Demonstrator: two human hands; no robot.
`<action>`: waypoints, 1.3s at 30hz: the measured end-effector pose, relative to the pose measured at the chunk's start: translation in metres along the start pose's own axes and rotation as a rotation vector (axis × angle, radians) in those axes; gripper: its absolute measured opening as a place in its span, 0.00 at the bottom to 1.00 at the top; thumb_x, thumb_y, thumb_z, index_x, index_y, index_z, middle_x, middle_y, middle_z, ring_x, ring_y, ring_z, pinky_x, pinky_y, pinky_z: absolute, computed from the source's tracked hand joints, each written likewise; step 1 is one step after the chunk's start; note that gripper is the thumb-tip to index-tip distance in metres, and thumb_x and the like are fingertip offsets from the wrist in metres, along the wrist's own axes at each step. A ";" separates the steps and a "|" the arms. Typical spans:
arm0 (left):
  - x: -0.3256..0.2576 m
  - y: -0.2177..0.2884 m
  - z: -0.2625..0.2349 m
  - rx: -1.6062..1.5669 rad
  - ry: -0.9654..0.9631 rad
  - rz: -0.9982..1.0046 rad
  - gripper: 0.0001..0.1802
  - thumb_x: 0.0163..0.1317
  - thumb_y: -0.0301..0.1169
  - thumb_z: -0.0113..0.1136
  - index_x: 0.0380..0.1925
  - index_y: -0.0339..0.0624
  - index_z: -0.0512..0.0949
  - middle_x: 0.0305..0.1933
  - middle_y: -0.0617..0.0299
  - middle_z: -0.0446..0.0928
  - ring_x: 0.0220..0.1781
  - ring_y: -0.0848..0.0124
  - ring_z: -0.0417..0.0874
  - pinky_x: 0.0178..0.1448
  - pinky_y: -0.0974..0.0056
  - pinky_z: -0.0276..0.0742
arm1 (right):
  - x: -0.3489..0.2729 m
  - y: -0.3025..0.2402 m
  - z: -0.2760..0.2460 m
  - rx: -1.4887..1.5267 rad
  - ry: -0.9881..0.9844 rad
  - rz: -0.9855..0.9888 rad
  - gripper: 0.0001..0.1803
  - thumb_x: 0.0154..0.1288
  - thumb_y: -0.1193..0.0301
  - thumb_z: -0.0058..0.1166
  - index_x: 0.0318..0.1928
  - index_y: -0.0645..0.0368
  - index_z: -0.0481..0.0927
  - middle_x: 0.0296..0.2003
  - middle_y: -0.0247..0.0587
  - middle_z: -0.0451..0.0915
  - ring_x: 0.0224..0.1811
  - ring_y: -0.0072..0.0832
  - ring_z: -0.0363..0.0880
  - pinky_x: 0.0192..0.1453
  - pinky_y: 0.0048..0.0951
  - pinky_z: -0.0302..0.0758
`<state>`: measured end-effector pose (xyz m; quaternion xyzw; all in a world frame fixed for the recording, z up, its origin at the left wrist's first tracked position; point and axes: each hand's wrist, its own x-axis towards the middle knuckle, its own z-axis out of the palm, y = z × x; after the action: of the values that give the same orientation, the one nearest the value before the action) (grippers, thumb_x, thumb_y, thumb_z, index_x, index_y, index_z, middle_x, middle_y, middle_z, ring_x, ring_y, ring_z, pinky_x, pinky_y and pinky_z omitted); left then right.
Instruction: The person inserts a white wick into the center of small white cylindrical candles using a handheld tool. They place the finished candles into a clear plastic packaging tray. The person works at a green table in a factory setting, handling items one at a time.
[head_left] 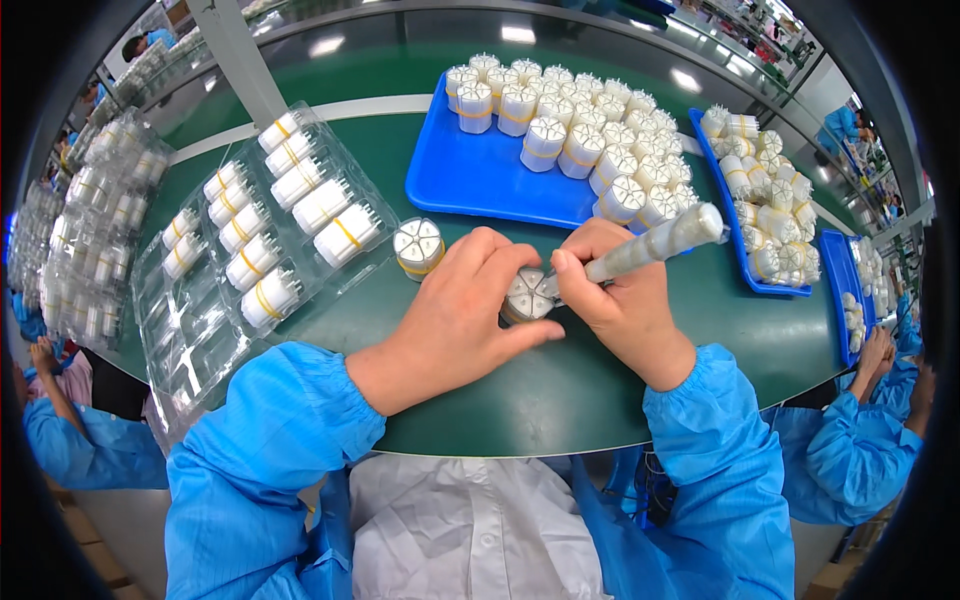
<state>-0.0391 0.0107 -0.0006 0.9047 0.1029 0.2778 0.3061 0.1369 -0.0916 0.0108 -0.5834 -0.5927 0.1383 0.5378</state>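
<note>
While the left hand [470, 300] grips a white banded bundle [527, 296] near the surface's [560, 390] front edge, the right hand [620, 290] clasps a pale stick tool [655, 243] against it.

The green table [520, 400] carries two blue trays [470, 170] of white bundles, clear plastic trays [200, 330], and one loose bundle [418, 246]
</note>
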 end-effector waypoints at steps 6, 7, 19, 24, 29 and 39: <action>-0.005 0.001 0.006 -0.040 0.076 -0.023 0.34 0.53 0.29 0.74 0.60 0.37 0.72 0.52 0.51 0.78 0.54 0.55 0.81 0.54 0.56 0.79 | 0.003 -0.007 -0.010 0.075 0.061 0.099 0.08 0.68 0.73 0.62 0.31 0.62 0.81 0.26 0.35 0.79 0.27 0.20 0.74 0.31 0.27 0.69; -0.005 0.001 0.007 -0.061 0.083 -0.025 0.35 0.52 0.27 0.75 0.61 0.37 0.72 0.53 0.52 0.79 0.54 0.58 0.82 0.54 0.58 0.80 | 0.002 -0.004 -0.008 0.072 0.064 0.063 0.08 0.68 0.73 0.61 0.31 0.62 0.81 0.26 0.35 0.79 0.27 0.20 0.75 0.31 0.27 0.70; -0.003 0.000 0.004 0.095 0.029 -0.019 0.34 0.53 0.28 0.75 0.60 0.37 0.72 0.55 0.52 0.78 0.51 0.57 0.81 0.54 0.58 0.79 | 0.001 0.005 -0.003 0.007 -0.023 0.072 0.10 0.68 0.70 0.63 0.32 0.63 0.81 0.27 0.36 0.81 0.28 0.23 0.76 0.32 0.29 0.71; -0.007 0.004 0.007 -0.053 0.049 -0.046 0.36 0.54 0.25 0.73 0.63 0.35 0.69 0.57 0.51 0.78 0.56 0.59 0.82 0.59 0.60 0.79 | 0.002 0.000 -0.007 0.076 0.066 0.023 0.09 0.67 0.71 0.62 0.32 0.63 0.81 0.26 0.35 0.80 0.27 0.22 0.76 0.31 0.29 0.71; -0.007 0.005 0.006 -0.139 0.008 -0.042 0.37 0.55 0.21 0.69 0.66 0.35 0.65 0.59 0.49 0.78 0.59 0.60 0.83 0.62 0.59 0.78 | 0.002 0.003 -0.005 0.052 0.016 0.005 0.08 0.67 0.72 0.63 0.32 0.62 0.81 0.25 0.34 0.80 0.27 0.21 0.76 0.31 0.27 0.70; -0.004 0.007 0.002 0.018 -0.001 -0.082 0.39 0.52 0.23 0.72 0.65 0.37 0.67 0.56 0.51 0.78 0.57 0.59 0.81 0.58 0.60 0.78 | 0.002 -0.003 -0.007 0.116 0.017 0.131 0.09 0.68 0.71 0.62 0.32 0.63 0.81 0.27 0.33 0.80 0.28 0.19 0.76 0.31 0.27 0.71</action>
<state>-0.0416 0.0026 0.0007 0.9026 0.1423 0.2634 0.3094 0.1420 -0.0937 0.0170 -0.5899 -0.5398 0.2022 0.5654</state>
